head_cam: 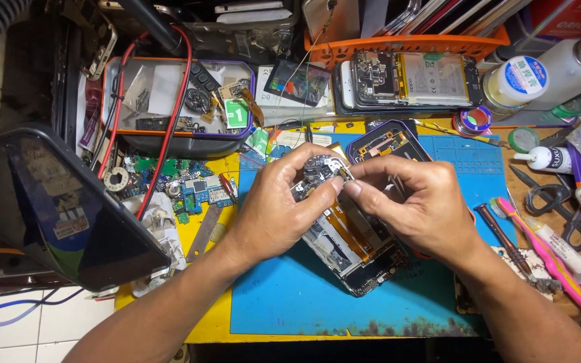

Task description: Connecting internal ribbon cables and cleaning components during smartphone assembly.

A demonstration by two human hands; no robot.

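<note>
My left hand [280, 202] and my right hand [415, 202] meet over an opened phone [354, 252] that lies tilted on the blue work mat [290, 296]. Both hands pinch a small dark circuit board [317, 176] at the phone's upper end, fingertips touching it from either side. The phone's insides show an orange flex cable and metal shields. Its upper part is hidden under my fingers.
A dark tablet [55, 208] leans at the left. A tin tray of parts [176, 101] with red wires sits behind. Another opened phone [405, 79] lies at the back. Screwdriver [506, 238], pink toothbrush [546, 252], scissors [553, 198], glue tubes and bottles crowd the right.
</note>
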